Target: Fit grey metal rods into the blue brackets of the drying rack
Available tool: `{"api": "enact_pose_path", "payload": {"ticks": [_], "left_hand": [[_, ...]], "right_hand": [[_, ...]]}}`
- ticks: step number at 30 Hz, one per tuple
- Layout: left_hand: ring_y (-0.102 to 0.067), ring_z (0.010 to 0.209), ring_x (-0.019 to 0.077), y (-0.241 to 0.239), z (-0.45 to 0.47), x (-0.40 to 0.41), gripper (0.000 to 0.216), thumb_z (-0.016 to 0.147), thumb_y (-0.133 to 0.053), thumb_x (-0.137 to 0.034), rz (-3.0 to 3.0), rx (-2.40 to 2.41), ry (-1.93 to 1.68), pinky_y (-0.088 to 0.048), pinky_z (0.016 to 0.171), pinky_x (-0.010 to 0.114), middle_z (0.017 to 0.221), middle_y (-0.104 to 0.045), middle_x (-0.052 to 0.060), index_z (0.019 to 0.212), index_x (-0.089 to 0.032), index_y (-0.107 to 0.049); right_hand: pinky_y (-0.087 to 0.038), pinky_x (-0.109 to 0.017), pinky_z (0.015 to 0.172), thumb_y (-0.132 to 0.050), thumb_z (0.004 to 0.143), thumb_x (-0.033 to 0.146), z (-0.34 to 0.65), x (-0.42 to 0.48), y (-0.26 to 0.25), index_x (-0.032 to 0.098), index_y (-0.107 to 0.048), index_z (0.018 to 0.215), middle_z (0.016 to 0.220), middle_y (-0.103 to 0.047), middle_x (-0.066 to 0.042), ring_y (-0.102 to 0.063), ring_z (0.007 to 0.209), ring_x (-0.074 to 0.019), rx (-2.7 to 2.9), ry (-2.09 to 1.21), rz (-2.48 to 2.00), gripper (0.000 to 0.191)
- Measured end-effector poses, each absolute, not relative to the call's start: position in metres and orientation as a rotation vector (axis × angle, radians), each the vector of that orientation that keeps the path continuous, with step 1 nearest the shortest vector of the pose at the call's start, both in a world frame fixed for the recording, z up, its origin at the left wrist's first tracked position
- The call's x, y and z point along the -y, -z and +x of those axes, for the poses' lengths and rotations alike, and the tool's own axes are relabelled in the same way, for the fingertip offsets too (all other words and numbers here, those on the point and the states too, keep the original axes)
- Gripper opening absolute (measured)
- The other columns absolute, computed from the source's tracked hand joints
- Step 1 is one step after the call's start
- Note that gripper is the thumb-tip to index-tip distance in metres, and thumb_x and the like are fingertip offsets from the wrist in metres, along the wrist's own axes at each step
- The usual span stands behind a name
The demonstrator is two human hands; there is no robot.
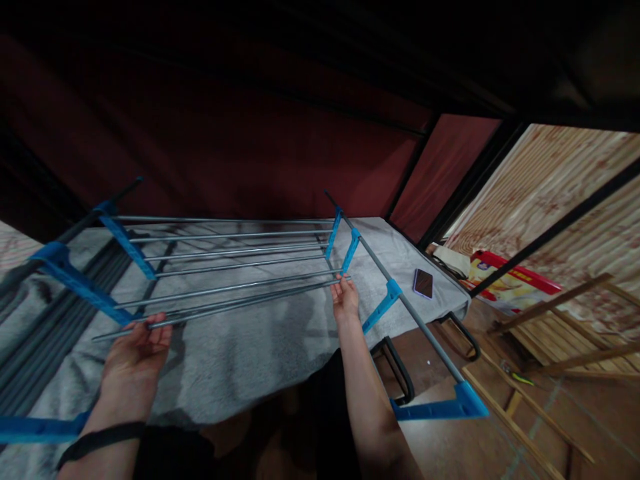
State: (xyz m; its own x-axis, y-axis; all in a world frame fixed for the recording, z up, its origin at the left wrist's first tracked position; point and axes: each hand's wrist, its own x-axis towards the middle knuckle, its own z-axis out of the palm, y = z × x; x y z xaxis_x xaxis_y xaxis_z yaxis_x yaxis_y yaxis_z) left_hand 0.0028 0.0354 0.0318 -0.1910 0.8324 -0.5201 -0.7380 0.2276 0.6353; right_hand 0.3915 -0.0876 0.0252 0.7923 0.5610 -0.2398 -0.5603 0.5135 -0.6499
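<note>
A rack of grey metal tubes (240,255) and blue plastic brackets (383,307) lies on a bed-like surface covered with grey cloth (240,363). My left hand (136,350) is closed around the left part of a thin metal tube (260,295), whose tip sticks out past the fingers. My right hand (346,300) pinches the tube near its right end, just below a blue bracket (351,250). Another tube runs close alongside; I cannot tell whether it is held too. A dark side pole (420,322) carries the brackets on the right.
Loose grey tubes (65,327) lie bundled at the left. A phone-like dark rectangle (423,283) rests on the cloth at the right. Black metal handles (400,370) jut from the near edge. Beyond stand a red and yellow box (515,280) and wooden frames (575,327).
</note>
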Motion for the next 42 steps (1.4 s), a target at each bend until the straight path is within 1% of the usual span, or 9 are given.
{"api": "enact_pose_path", "payload": {"ticks": [3, 5, 10, 16, 23, 28, 32, 37, 42], "left_hand": [[-0.069, 0.082, 0.0118, -0.035, 0.008, -0.031, 0.018, 0.096, -0.043, -0.013, 0.151, -1.052, -1.464, -0.058, 0.069, 0.023, 0.080, -0.069, -0.001, 0.084, -0.017, -0.055], [-0.069, 0.081, 0.0126, -0.038, 0.011, -0.027, 0.019, 0.097, -0.044, -0.015, 0.124, -1.034, -1.485, -0.058, 0.069, 0.023, 0.079, -0.068, 0.001, 0.084, -0.017, -0.057], [-0.069, 0.076, 0.0110, -0.041, 0.014, -0.019, 0.016, 0.092, -0.051, -0.007, 0.121, -0.944, -1.563, -0.057, 0.072, 0.021, 0.078, -0.069, 0.002, 0.090, -0.017, -0.063], [-0.070, 0.077, 0.0111, -0.035, 0.013, -0.017, 0.011, 0.089, -0.060, -0.006, 0.134, -0.876, -1.598, -0.056, 0.078, 0.023, 0.080, -0.070, 0.002, 0.085, -0.016, -0.063], [-0.070, 0.076, 0.0123, -0.029, 0.012, -0.018, 0.018, 0.087, -0.069, -0.010, 0.176, -0.801, -1.601, -0.054, 0.077, 0.025, 0.079, -0.070, 0.002, 0.076, -0.016, -0.056], [-0.071, 0.077, 0.0126, -0.029, 0.013, -0.018, 0.018, 0.088, -0.067, -0.009, 0.191, -0.800, -1.602, -0.053, 0.074, 0.023, 0.079, -0.071, 0.003, 0.077, -0.017, -0.055], [-0.072, 0.079, 0.0129, -0.029, 0.012, -0.019, 0.005, 0.092, -0.063, -0.013, 0.216, -0.804, -1.614, -0.054, 0.073, 0.022, 0.084, -0.073, 0.003, 0.094, -0.017, -0.064], [-0.074, 0.080, 0.0147, -0.028, 0.010, -0.022, 0.019, 0.101, -0.047, -0.021, 0.159, -0.880, -1.608, -0.056, 0.072, 0.025, 0.087, -0.073, 0.006, 0.100, -0.017, -0.065], [-0.074, 0.082, 0.0146, -0.028, 0.010, -0.021, 0.014, 0.099, -0.052, -0.019, 0.161, -0.880, -1.656, -0.056, 0.078, 0.026, 0.090, -0.074, 0.005, 0.101, -0.019, -0.066]], "right_hand": [[-0.056, -0.023, 0.070, -0.071, 0.079, 0.014, 0.395, 0.088, -0.020, 0.023, -0.058, 0.076, 0.073, -0.072, 0.005, -0.069, 0.069, -0.0098, -0.026, -0.676, -0.858, 0.015], [-0.055, -0.021, 0.065, -0.070, 0.081, 0.016, 0.397, 0.090, -0.016, 0.023, -0.056, 0.073, 0.066, -0.069, 0.007, -0.066, 0.062, -0.0093, -0.019, -0.671, -0.931, 0.017], [-0.055, -0.018, 0.060, -0.063, 0.085, 0.013, 0.405, 0.093, -0.005, 0.023, -0.057, 0.072, 0.060, -0.065, 0.006, -0.063, 0.055, -0.0076, -0.123, -0.716, -0.948, 0.017], [-0.056, -0.017, 0.058, -0.057, 0.087, 0.012, 0.411, 0.092, 0.000, 0.022, -0.060, 0.075, 0.062, -0.065, 0.005, -0.063, 0.053, -0.0071, -0.146, -0.817, -1.028, 0.017], [-0.058, -0.020, 0.061, -0.051, 0.086, 0.006, 0.409, 0.090, 0.003, 0.023, -0.060, 0.076, 0.072, -0.068, 0.003, -0.067, 0.061, -0.0086, -0.144, -0.922, -1.127, 0.021], [-0.058, -0.021, 0.062, -0.049, 0.088, 0.006, 0.407, 0.089, 0.007, 0.024, -0.058, 0.072, 0.072, -0.068, 0.003, -0.067, 0.062, -0.0090, -0.116, -0.906, -1.134, 0.025], [-0.058, -0.020, 0.061, -0.048, 0.091, 0.006, 0.409, 0.089, 0.006, 0.023, -0.059, 0.072, 0.069, -0.066, 0.003, -0.066, 0.060, -0.0082, -0.187, -0.913, -1.091, 0.027], [-0.059, -0.019, 0.062, -0.047, 0.094, 0.006, 0.410, 0.090, 0.003, 0.020, -0.061, 0.076, 0.066, -0.065, 0.005, -0.065, 0.059, -0.0069, -0.218, -0.935, -1.052, 0.026], [-0.058, -0.017, 0.061, -0.049, 0.095, 0.009, 0.408, 0.091, 0.001, 0.020, -0.061, 0.078, 0.066, -0.065, 0.006, -0.065, 0.057, -0.0062, -0.226, -0.944, -1.048, 0.024]]}}
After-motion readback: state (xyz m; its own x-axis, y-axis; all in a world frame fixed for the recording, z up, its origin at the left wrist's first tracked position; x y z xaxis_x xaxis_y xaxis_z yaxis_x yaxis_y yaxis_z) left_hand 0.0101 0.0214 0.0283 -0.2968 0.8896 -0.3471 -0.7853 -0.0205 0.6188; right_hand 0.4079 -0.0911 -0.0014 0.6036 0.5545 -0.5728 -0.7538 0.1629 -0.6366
